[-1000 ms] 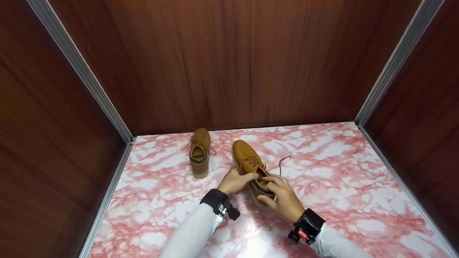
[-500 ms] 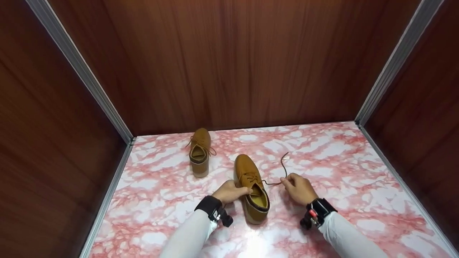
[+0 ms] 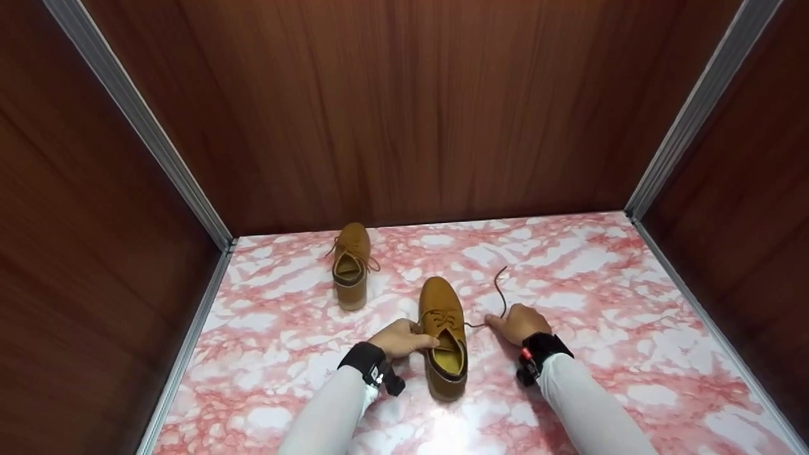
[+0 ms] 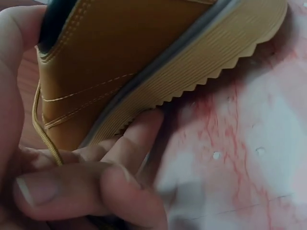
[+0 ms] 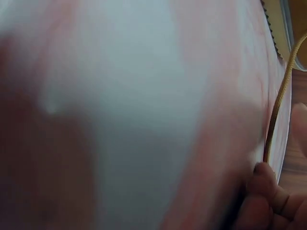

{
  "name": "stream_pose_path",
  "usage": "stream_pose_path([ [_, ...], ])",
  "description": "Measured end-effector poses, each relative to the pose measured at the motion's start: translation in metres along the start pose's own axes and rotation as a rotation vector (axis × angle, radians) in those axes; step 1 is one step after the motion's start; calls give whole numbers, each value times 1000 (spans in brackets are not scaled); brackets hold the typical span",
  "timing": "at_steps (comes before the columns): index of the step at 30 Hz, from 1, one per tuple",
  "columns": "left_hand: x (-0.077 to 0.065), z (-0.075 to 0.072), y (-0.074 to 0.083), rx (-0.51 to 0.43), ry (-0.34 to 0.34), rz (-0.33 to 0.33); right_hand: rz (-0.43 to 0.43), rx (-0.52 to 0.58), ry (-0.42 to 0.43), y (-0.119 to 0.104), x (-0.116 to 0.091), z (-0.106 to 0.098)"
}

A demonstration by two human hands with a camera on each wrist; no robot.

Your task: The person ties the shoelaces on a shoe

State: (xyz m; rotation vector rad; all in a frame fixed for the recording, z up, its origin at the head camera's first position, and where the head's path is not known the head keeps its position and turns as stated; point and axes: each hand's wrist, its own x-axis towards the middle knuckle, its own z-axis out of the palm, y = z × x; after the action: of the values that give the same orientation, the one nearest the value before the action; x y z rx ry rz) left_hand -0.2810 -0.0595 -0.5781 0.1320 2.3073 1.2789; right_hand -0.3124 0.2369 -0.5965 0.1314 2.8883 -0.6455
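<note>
A tan lace-up shoe stands on the tabletop, toe pointing away from me. My left hand grips its left side, thumb at the edge of the opening. In the left wrist view fingers reach to the ridged sole, and a lace runs down behind the fingers. To the shoe's right, my right hand pinches the other brown lace near the tabletop. The right wrist view shows that lace stretching from the shoe to the fingertips.
A matching tan shoe with a tied lace stands at the back left, apart from the held one. Dark wood panels with grey metal edging enclose the pink-and-white marbled tabletop on three sides.
The shoe has come nearer to me and turned straighter, with the left hand still holding it. My right hand has left the shoe's opening and drawn the lace out to the right.
</note>
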Motion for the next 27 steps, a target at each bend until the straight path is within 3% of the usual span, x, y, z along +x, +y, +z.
stream_pose_path([
  [13, -3, -7, -4, -139, -60, -1, -61, 2, 8, -7, -4, 3],
  [27, -2, -5, -4, -76, -63, -5, -45, -16, 2, -1, -8, 2],
])
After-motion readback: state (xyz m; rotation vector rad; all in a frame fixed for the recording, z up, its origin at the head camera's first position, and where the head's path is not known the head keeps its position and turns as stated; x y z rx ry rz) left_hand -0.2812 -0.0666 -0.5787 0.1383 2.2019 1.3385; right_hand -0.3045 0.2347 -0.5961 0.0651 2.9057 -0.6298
